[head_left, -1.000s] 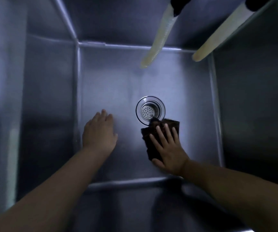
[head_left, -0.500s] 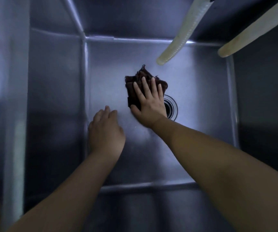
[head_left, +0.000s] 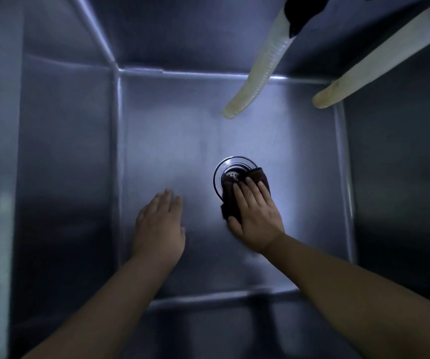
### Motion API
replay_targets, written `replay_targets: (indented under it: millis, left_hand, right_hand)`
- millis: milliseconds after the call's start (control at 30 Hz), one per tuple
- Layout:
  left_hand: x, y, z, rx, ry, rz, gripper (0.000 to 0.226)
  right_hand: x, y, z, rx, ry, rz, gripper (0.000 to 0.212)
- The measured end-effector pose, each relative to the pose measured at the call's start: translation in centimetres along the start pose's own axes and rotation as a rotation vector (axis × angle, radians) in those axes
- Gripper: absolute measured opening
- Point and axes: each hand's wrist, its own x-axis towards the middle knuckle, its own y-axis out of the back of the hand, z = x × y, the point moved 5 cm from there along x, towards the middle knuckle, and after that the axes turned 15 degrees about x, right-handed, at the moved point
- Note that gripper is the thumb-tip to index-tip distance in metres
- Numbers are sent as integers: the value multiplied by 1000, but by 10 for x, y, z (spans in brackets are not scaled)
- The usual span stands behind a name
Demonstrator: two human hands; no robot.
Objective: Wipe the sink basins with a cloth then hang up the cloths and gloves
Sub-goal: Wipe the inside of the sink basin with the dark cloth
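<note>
at the drain (head_left: 230,174) rim, cloth (head_left: 237,200)

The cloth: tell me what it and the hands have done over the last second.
The right hand swept the cloth away from the drain toward the far left of the basin floor, then back, so it now overlaps the drain's near right edge. It kept pressing the cloth flat throughout. The left hand stayed flat on the floor; the two hoses still hang above.
</note>
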Motion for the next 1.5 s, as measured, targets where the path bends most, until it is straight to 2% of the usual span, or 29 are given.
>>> replay_targets:
  millis: [233,433,600,800,933,1033,1200,1500]
  left_hand:
    - [2,-4,6,-12,-34,6,65]
    - [-1,-8,9,-25,-90,-17,63]
    - [-2,-8,7,-21,-95,-24,63]
    - [-1,-9,10,-29,-107,-22,61]
    - [-3,-11,11,-19,-109,-52,61]
    - [-5,-10,10,7,-116,-62,60]
    - [-9,-5,8,31,-113,-51,57]
    - [-11,33,-3,87,-27,23,54]
  right_hand:
    - [47,-4,-15,67,-225,27,53]
    - [41,5,0,88,-16,-32,56]
    - [37,8,5,-72,91,-63,58]
    - [41,11,0,-103,80,-102,65]
    - [43,8,-1,-225,37,-165,75]
    - [41,7,0,-187,1,-106,74]
    - [22,11,4,59,10,58,61]
    - [-47,-10,12,-7,52,4,75]
